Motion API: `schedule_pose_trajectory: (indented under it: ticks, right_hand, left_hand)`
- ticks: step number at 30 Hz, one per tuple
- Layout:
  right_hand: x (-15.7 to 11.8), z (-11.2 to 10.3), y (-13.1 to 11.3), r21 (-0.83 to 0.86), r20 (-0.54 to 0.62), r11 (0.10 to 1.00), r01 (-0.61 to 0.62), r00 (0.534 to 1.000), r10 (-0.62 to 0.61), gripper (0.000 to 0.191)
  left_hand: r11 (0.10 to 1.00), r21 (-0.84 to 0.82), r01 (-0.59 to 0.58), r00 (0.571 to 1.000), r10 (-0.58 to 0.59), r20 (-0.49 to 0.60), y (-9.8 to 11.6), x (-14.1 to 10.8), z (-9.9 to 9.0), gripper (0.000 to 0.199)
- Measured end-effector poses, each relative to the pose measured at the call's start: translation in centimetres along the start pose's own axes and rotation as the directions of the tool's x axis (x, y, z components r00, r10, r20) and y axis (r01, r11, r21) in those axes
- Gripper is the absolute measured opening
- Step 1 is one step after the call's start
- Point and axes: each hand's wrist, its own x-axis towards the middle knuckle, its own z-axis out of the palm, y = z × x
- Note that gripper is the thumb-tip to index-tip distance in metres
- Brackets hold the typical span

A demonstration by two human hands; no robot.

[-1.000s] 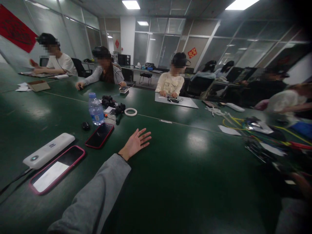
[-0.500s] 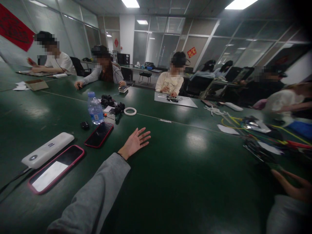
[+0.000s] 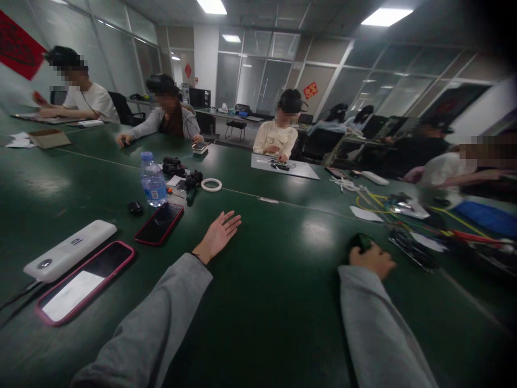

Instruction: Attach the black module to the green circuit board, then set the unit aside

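Observation:
My left hand (image 3: 218,234) rests palm up on the green table (image 3: 274,302), open, with its fingers stretched out and nothing in it. The red-edged black phone (image 3: 159,223) lies just left of it. Over on the right, my right hand (image 3: 374,260) is closed round a dark, rounded object that looks like a computer mouse (image 3: 361,241), low at the tabletop. Part of that object is hidden by the fingers. A bundle of dark cables (image 3: 412,250) lies just beyond the right hand.
Left of me are a white power bank (image 3: 72,250), a pink-cased phone (image 3: 86,283), a small black case (image 3: 134,208) and a water bottle (image 3: 153,180). A white tape ring (image 3: 211,185) lies farther back. Across the table a person (image 3: 278,134) works at a grey board (image 3: 301,168).
My right hand has moved in from the far right edge, leftward and farther forward, with the dark object now visible in it. My left hand stays open in place. The view has shifted slightly right.

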Motion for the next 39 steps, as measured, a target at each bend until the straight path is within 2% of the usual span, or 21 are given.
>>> schedule_pose_trajectory:
  ticks: [2,3,4,6,8,9,10,11,13,16,22,24,26,28,31,33,36,38,39]
  right_hand:
    - [-2.4,0.4,-5.7,0.067,0.022,0.995,0.073,0.997,-0.075,0.048]
    - [-3.8,0.3,-8.6,0.191,0.046,0.965,0.182,0.98,-0.194,0.049]
    - [-5.4,-0.1,-11.6,0.331,0.045,0.896,0.296,0.943,-0.328,0.049]
    - [-8.6,-1.8,-16.9,0.56,0.009,0.692,0.456,0.831,-0.556,0.047]
    - [-11.7,-4.3,-20.9,0.699,-0.026,0.477,0.532,0.686,-0.727,0.047]
    - [-12.9,-5.4,-22.3,0.74,-0.038,0.401,0.541,0.628,-0.777,0.047]
    - [-13.9,-6.5,-23.2,0.767,-0.045,0.35,0.538,0.589,-0.807,0.048]
    - [-14.7,-7.2,-23.8,0.785,-0.05,0.32,0.53,0.57,-0.82,0.049]
    - [-15.3,-8.0,-24.1,0.81,-0.059,0.299,0.505,0.577,-0.814,0.052]
    - [-15.1,-7.9,-23.7,0.831,-0.078,0.299,0.468,0.631,-0.772,0.055]
    - [-14.1,-6.0,-23.2,0.81,-0.086,0.441,0.386,0.823,-0.561,0.068]
    - [-13.9,-5.0,-23.1,0.813,-0.067,0.486,0.321,0.881,-0.469,0.069]
    - [-13.6,-4.1,-22.9,0.847,0.005,0.49,0.205,0.919,-0.395,0.062]
    - [-13.4,-3.5,-22.8,0.895,0.131,0.442,0.055,0.917,-0.377,0.051]
    - [-13.2,-3.3,-22.7,0.929,0.25,0.358,-0.094,0.873,-0.42,0.046]
    - [-13.2,-3.5,-22.8,0.93,0.238,0.361,-0.071,0.864,-0.444,0.052]
    - [-13.3,-3.9,-22.8,0.916,0.181,0.4,0.032,0.856,-0.485,0.067]
    - [-13.3,-4.1,-22.8,0.921,0.166,0.386,0.056,0.838,-0.519,0.062]
    - [-13.3,-4.3,-22.7,0.928,0.166,0.368,0.056,0.822,-0.545,0.058]
  left_hand:
    - [0.991,0.062,-0.121,0.984,0.128,-0.121,-0.5,0.3,-0.1,0.033]
    - [0.98,0.1,-0.17,0.97,0.185,-0.16,-0.8,0.5,-0.1,0.031]
    - [0.967,0.143,-0.211,0.954,0.236,-0.186,-1.1,0.6,0.0,0.029]
    - [0.937,0.233,-0.259,0.932,0.306,-0.196,-1.5,0.7,0.1,0.026]
    - [0.906,0.297,-0.301,0.912,0.364,-0.187,-1.8,0.8,0.3,0.024]
    - [0.894,0.316,-0.317,0.905,0.385,-0.18,-1.8,0.8,0.3,0.024]
    - [0.883,0.334,-0.33,0.899,0.402,-0.174,-1.8,0.8,0.3,0.023]
    - [0.872,0.354,-0.339,0.894,0.415,-0.166,-1.7,0.8,0.3,0.024]
    - [0.844,0.407,-0.351,0.891,0.434,-0.131,-1.5,0.7,0.3,0.027]
    - [0.803,0.475,-0.361,0.892,0.446,-0.077,-1.3,0.5,0.3,0.031]
    - [0.771,0.509,-0.383,0.874,0.48,-0.07,-1.4,0.6,0.1,0.029]
    - [0.757,0.532,-0.379,0.872,0.485,-0.07,-1.5,0.7,0.0,0.029]
    - [0.764,0.549,-0.339,0.891,0.447,-0.072,-1.6,0.8,-0.1,0.031]
    - [0.763,0.578,-0.289,0.923,0.381,-0.042,-1.7,0.7,0.0,0.036]
    - [0.691,0.667,-0.276,0.944,0.325,0.055,-1.7,0.3,0.3,0.04]
    - [0.654,0.696,-0.297,0.943,0.315,0.106,-1.6,0.1,0.7,0.04]
    - [0.65,0.694,-0.311,0.945,0.289,0.153,-1.3,-0.3,1.1,0.041]
    - [0.603,0.721,-0.342,0.927,0.342,0.154,-1.2,-0.4,1.1,0.04]
    - [0.561,0.743,-0.365,0.904,0.406,0.137,-1.1,-0.4,1.1,0.038]
